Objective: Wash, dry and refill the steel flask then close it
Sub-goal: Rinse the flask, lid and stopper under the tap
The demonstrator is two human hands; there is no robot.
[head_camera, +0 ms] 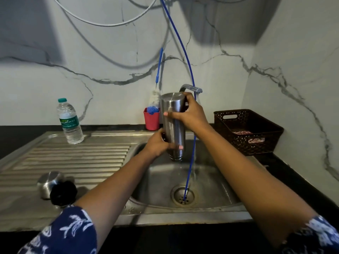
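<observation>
Steel flask (pixel 173 114) inverted, mouth down, over the sink (pixel 216 187), just left of the stream from the tap (pixel 190 88). Left hand (pixel 157 143): fingers (pixel 179 147) curled round the lower, neck end. Right hand (pixel 190 114): fingers wrapped round the upper body near the base. Flask cap (pixel 55 187) lies on the drainboard; plastic water bottle (pixel 69 123) stands behind it.

The flask (pixel 174 131) is brushed steel with a soft shine, and the cap (pixel 49 182) is the same steel with a matt black plastic part. The sink (pixel 159 182) is steel too, dull and wet, with a ribbed drainboard (pixel 73 156). The bottle (pixel 70 125) is clear plastic, the cup (pixel 151 122) matt red plastic, the basket (pixel 256 145) dark perforated plastic. The wall (pixel 275 52) looks like smooth marble.
</observation>
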